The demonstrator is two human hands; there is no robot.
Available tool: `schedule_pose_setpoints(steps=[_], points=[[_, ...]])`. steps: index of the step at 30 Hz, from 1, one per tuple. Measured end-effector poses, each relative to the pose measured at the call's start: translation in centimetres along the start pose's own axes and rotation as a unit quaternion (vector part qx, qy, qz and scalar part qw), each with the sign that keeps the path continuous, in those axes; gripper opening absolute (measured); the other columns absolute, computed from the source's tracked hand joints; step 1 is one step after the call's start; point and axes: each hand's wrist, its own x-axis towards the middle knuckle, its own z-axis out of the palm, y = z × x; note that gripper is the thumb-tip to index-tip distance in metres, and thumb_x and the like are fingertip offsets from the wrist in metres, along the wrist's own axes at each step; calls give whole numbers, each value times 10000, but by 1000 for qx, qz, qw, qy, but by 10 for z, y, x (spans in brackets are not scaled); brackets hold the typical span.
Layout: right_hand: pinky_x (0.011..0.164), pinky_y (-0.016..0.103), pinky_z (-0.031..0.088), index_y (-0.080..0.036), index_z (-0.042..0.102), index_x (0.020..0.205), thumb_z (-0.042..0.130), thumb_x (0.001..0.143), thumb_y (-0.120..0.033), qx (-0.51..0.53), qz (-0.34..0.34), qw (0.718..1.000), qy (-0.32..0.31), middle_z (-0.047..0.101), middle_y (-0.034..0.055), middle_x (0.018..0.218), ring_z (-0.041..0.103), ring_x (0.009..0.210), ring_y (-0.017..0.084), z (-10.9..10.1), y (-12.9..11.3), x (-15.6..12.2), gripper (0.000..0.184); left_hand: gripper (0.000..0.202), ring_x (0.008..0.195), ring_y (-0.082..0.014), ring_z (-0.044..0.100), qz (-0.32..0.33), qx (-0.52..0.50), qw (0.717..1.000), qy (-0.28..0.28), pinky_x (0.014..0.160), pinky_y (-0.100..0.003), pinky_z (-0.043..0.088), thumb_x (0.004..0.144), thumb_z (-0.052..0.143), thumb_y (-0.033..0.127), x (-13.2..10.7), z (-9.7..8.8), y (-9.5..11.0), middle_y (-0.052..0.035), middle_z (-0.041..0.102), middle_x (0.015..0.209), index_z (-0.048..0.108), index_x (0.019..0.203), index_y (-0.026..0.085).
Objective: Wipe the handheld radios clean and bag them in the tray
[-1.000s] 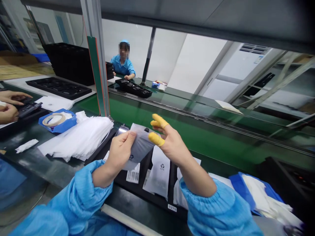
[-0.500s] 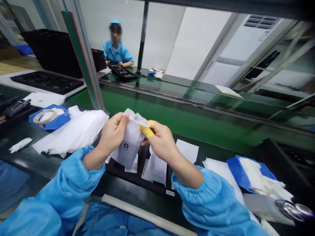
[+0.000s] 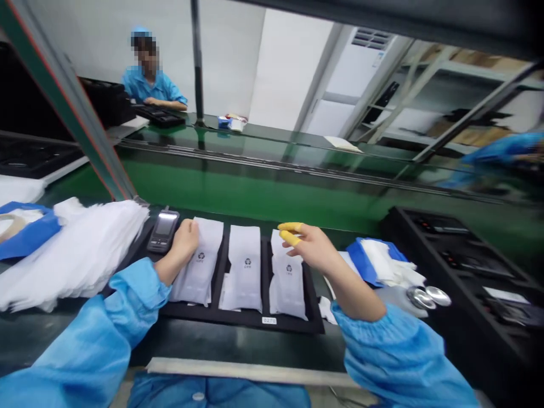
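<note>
Three white pouches with a recycling mark lie side by side in a black tray [image 3: 255, 324] labelled 0270. My left hand [image 3: 183, 245] is closed at the upper left edge of the left pouch [image 3: 203, 260], its fingertips partly hidden. Just left of that hand is a black handheld device [image 3: 164, 231] with a small screen and an antenna. The middle pouch [image 3: 245, 269] has neither hand on it. Above the top of the right pouch [image 3: 289, 277], my right hand [image 3: 312, 243] hovers with fingers apart and nothing held; yellow finger cots cover two fingers.
A stack of white pouches [image 3: 80, 255] lies left, beside a blue bin with a tape roll [image 3: 11, 225]. Right are a blue bin with white cloths [image 3: 365, 263], a metal-topped bottle [image 3: 420, 297] and a black foam tray [image 3: 450, 283]. A co-worker [image 3: 151, 85] sits across the bench.
The pouch that both hands held up now lies at the tray's left. My right hand has let go and moved right; my left hand has come down. The view has swung right.
</note>
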Motion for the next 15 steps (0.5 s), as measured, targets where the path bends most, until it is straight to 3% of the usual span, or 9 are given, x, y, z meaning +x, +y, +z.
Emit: schedule_pose_setpoints(steps=[3, 6, 8, 11, 15], points=[[691, 300, 553, -170, 658, 1092, 543, 841, -266, -152, 52, 984, 81, 700, 82, 1013, 669, 791, 173, -54, 39, -17, 291, 185, 979, -259, 606, 45, 7, 999, -10, 878, -360, 452, 867, 524, 260, -5, -9, 20, -95, 650, 994, 579, 1004, 149], [838, 355, 494, -143, 679, 1058, 573, 824, -226, -261, 131, 945, 145, 699, 119, 1027, 656, 902, 224, -87, 77, -39, 269, 344, 1114, -298, 547, 87, 0, 996, -18, 947, -402, 425, 834, 535, 275, -11, -21, 39, -148, 584, 1200, 524, 1141, 120], [855, 360, 464, -118, 703, 991, 621, 785, -191, -315, 179, 919, 153, 699, 144, 1002, 644, 935, 257, -92, 98, -51, 234, 415, 1062, -299, 586, 96, 4, 995, -8, 890, -410, 475, 813, 555, 307, -15, -25, 48, -158, 574, 1230, 518, 1180, 117], [800, 315, 444, -118, 716, 934, 633, 758, -147, -372, 223, 891, 135, 690, 138, 1005, 642, 891, 241, -81, 122, -63, 197, 464, 1012, -286, 622, 87, 11, 996, -23, 837, -410, 516, 795, 588, 368, -22, -26, 56, -129, 582, 1244, 517, 1208, 170], [737, 254, 415, -143, 718, 930, 542, 781, -74, -420, 238, 868, 118, 691, 108, 995, 641, 861, 190, -75, 129, -68, 241, 440, 1054, -264, 609, 60, -35, 995, -78, 839, -376, 516, 795, 591, 398, -34, -26, 60, -88, 604, 1195, 511, 1191, 224]])
